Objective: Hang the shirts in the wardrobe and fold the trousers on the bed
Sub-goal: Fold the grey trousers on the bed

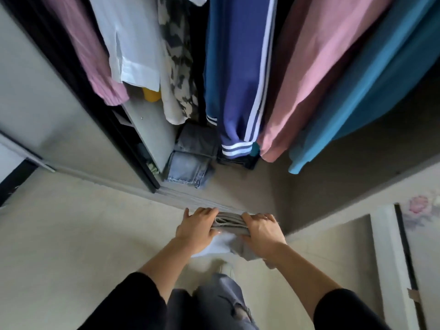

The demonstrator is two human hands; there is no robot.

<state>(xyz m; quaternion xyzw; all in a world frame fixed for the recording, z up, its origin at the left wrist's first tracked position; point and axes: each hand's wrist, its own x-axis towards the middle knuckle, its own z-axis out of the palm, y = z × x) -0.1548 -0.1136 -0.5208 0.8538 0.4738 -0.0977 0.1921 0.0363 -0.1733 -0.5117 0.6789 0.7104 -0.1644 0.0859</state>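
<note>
The left hand and right hand grip opposite ends of a folded grey cloth bundle, fingers curled over its top. They hold it above the beige floor, just before the open grey wardrobe. Inside lie folded pale-blue jeans. Above them hang navy white-striped track trousers, a pink shirt and a teal shirt.

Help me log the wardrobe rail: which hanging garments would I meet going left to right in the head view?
Pink ribbed top → white shirt → grey-and-cream patterned garment → blue sportswear with white stripes → dusty pink shirt → teal garment.
</note>
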